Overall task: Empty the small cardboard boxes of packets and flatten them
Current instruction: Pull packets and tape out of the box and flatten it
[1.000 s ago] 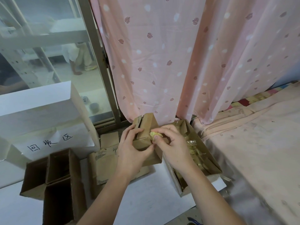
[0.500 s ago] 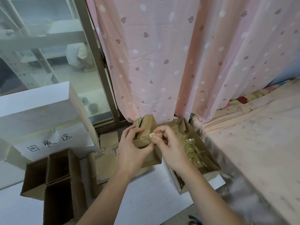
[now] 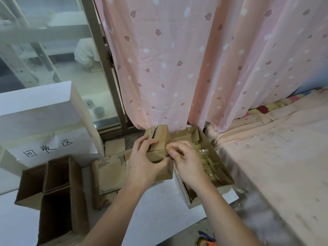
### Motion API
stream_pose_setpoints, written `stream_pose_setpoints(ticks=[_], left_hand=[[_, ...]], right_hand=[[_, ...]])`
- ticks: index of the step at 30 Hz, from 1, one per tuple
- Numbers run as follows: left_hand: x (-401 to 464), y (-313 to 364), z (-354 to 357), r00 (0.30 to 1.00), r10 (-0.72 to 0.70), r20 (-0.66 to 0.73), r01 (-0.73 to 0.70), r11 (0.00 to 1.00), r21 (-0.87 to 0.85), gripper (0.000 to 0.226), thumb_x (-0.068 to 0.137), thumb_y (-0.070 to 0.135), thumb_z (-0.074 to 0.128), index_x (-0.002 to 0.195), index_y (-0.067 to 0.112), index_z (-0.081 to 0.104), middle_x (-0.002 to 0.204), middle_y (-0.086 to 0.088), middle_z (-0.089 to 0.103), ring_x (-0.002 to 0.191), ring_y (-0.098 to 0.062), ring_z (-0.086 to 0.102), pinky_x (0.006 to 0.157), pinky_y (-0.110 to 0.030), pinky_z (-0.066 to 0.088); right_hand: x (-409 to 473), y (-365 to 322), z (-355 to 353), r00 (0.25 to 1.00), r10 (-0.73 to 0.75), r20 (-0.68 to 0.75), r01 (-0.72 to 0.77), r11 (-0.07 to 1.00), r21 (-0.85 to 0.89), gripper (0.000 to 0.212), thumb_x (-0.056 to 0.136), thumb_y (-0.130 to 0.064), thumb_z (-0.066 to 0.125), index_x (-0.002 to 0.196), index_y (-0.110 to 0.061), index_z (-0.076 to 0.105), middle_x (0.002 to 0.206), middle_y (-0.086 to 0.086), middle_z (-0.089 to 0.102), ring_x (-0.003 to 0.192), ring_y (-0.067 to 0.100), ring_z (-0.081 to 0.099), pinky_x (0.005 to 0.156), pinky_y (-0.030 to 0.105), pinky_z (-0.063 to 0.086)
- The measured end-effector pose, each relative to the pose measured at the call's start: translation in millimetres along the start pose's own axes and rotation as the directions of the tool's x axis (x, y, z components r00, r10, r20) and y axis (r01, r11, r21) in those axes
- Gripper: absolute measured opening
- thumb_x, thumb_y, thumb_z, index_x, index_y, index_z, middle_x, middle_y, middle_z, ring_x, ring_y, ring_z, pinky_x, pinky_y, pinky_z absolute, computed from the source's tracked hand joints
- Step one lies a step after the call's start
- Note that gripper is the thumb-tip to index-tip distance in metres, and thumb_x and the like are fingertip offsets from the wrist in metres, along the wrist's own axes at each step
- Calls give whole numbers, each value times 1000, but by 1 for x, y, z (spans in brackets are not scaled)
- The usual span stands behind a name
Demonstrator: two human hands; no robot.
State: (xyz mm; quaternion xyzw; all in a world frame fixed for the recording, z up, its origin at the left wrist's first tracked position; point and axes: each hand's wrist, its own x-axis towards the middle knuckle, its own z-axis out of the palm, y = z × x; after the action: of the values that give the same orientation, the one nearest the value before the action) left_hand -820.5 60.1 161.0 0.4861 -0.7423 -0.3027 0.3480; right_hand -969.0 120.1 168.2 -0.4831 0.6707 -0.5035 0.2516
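The left hand (image 3: 143, 162) grips the small brown corrugated cardboard box (image 3: 158, 148), held above the white tabletop (image 3: 159, 215) just left of the open brown cardboard tray (image 3: 225, 174), while the right hand (image 3: 186, 160) pinches a crinkly clear packet of yellow pieces (image 3: 168, 148) at the box's open end. The box looks light and stiff but crushable, best held by its side walls. The packet seems soft and slippery, so a fingertip pinch on its edge suits it.

Open boxes (image 3: 58, 189) sit lower left on the tabletop (image 3: 159, 215), flattened cardboard (image 3: 110, 174) at centre, packet tray (image 3: 211, 167) to its right.
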Motion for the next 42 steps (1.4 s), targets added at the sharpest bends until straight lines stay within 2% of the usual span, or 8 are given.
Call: stream_pose_setpoints(ticks=[7, 10, 12, 16, 19, 25, 34, 42], left_hand=[[-2, 1, 14, 996, 31, 83, -38, 996, 80, 65, 72, 56, 88, 128, 42, 59, 147, 26, 39, 116, 12, 41, 92, -19, 37], [-2, -3, 18, 990, 15, 137, -36, 988, 151, 65, 75, 53, 86, 132, 40, 58, 154, 21, 35, 120, 8, 37, 96, -27, 35], [-2, -8, 18, 989, -22, 149, -4, 985, 172, 65, 76, 51, 86, 133, 40, 57, 155, 20, 33, 119, 5, 37, 95, -26, 34], [-3, -15, 25, 982, -45, 186, 12, 985, 174, 67, 77, 50, 86, 136, 42, 54, 155, 22, 32, 116, 11, 31, 96, -28, 33], [-3, -17, 27, 978, -61, 201, 22, 982, 189, 68, 78, 50, 86, 137, 43, 53, 156, 22, 32, 114, 16, 26, 99, -30, 37], [0, -20, 29, 972, -98, 212, 46, 970, 239, 69, 77, 56, 83, 137, 45, 51, 157, 24, 29, 119, 7, 31, 108, -43, 42], [-9, -32, 17, 972, -76, 224, 12, 962, 274, 70, 79, 58, 82, 139, 43, 49, 158, 20, 26, 120, 1, 33, 103, -41, 48], [-27, -58, -10, 967, -149, 208, 94, 963, 253, 66, 80, 57, 82, 137, 45, 50, 159, 20, 27, 132, -4, 38, 111, -45, 46]], right_hand=[[-6, 17, -25, 974, 164, 155, -186, 973, 135, 23, 101, -2, 56, 96, -18, 72, 91, 3, 66, 80, 6, 63, 81, 22, 56], [-12, 34, -37, 925, 356, 130, -364, 738, 568, 19, 105, -5, 51, 103, -6, 70, 86, 9, 64, 82, 20, 64, 94, 43, 59], [-11, 50, -49, 896, 441, 60, -366, 654, 662, 18, 104, -9, 53, 111, -4, 70, 87, 11, 63, 81, 20, 65, 92, 43, 59], [-9, 100, -60, 818, 563, -121, -482, 784, 390, 11, 95, -16, 71, 106, -16, 72, 94, 6, 72, 80, 13, 72, 86, 45, 63], [-12, 144, -50, 740, 652, -163, -619, 756, 212, 30, 83, -28, 84, 97, -27, 57, 97, 4, 74, 86, 21, 74, 86, 50, 61], [3, 193, -25, 725, 680, -107, -687, 704, -182, 5, 92, -18, 75, 96, -16, 74, 88, -4, 65, 92, 20, 65, 90, 35, 56], [14, 215, -5, 769, 637, -55, -511, 561, -652, 26, 101, -38, 59, 114, -19, 72, 105, 5, 70, 93, 24, 65, 72, 29, 49], [2, 133, 9, 981, 192, 13, -147, 792, -593, 35, 104, -18, 50, 135, -19, 66, 132, 2, 64, 110, 28, 66, 91, 35, 52]])
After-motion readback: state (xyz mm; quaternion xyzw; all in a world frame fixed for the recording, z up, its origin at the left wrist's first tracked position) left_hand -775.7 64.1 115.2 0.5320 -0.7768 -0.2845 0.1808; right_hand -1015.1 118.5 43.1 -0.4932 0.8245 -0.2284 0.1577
